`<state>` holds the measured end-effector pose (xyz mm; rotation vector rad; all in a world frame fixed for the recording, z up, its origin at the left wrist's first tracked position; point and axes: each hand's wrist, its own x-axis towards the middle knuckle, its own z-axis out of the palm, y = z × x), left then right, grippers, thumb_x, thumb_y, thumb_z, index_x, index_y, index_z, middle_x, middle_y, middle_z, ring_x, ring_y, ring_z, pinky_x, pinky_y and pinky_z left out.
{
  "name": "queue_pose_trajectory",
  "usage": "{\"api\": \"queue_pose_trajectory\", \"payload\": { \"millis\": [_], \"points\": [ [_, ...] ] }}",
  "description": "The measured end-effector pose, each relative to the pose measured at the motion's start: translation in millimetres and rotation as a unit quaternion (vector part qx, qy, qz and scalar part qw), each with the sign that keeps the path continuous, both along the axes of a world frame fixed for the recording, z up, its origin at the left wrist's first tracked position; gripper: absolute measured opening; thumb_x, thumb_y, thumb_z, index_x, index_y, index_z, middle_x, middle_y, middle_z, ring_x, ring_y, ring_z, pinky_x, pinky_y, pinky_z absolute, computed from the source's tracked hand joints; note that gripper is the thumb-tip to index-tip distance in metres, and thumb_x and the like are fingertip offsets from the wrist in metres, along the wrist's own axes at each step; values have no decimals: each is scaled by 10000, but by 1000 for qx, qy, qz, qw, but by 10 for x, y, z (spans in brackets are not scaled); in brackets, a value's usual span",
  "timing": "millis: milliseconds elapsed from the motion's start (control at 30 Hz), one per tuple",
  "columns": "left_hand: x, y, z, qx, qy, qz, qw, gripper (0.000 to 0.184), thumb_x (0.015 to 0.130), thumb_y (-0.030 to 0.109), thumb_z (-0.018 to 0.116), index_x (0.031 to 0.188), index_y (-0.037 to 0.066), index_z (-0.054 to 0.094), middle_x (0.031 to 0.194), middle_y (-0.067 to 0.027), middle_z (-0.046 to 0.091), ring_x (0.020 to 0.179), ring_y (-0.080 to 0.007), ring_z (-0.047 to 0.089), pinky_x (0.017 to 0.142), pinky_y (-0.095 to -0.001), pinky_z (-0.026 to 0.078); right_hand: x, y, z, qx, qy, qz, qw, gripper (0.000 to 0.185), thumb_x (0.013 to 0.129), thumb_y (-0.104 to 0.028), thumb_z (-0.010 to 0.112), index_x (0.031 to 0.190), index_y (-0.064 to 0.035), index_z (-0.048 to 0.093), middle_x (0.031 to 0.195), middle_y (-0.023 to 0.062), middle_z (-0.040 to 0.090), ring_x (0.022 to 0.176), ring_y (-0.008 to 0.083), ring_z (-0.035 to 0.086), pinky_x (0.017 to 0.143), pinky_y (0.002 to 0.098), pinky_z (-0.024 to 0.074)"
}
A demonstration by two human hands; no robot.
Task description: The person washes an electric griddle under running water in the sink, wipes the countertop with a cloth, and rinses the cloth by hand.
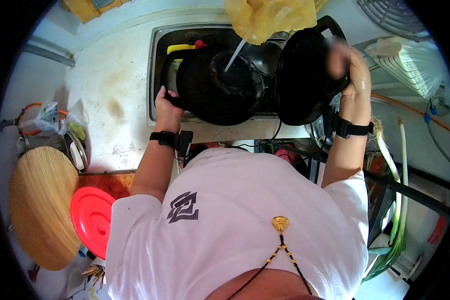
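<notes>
In the sink [152, 75] lies a wide black pan [220, 95], and a thin stream of water [235, 55] falls onto it. My left hand [169, 104] is closed around the pan's dark handle at the sink's left front edge. On the right, my wet right hand [356, 75] grips a second black pan [302, 80] by its right side. That pan is tilted up over the sink's right end, with a loop handle [330, 24] at its top. A blur covers part of the right fingers.
Yellow mesh [270, 20] hangs over the sink's back. A yellow-and-red handle [185, 47] lies at the sink's left. A round wooden board [45, 210] and red lid [92, 220] stand at left; long green onions [400, 200] are at right, near a plastic bag [410, 65].
</notes>
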<state>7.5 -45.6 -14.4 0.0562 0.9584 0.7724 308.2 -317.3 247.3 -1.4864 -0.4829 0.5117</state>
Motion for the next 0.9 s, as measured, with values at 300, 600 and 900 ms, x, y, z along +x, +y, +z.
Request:
{"api": "queue_pose_trajectory", "payload": {
  "millis": [300, 600, 900],
  "points": [
    [-27, 76, -381, -19, -41, -15, 999, 264, 951, 254, 510, 722, 130, 465, 631, 8, 463, 612, -143, 458, 675, -330, 444, -165, 174, 120, -50, -13, -105, 993, 117, 907, -101, 541, 871, -18, 615, 720, 26, 593, 581, 111, 553, 500, 215, 425],
    [45, -94, -126, -57, 92, 2, 994, 272, 966, 239, 485, 724, 121, 450, 616, -13, 470, 581, -187, 455, 657, -374, 467, 247, 196, 56, 4, 89, -40, 995, 161, 868, -112, 578, 936, 9, 661, 812, 47, 651, 682, 120, 599, 599, 231, 478],
    [46, 10, -646, -61, 79, 44, 994, 253, 976, 184, 463, 741, 90, 448, 614, -44, 468, 598, -212, 451, 655, -378, 437, 563, 226, 60, 73, 165, 73, 981, 189, 886, -77, 545, 996, 50, 630, 881, 101, 662, 737, 169, 635, 641, 261, 524]
  ]
}}
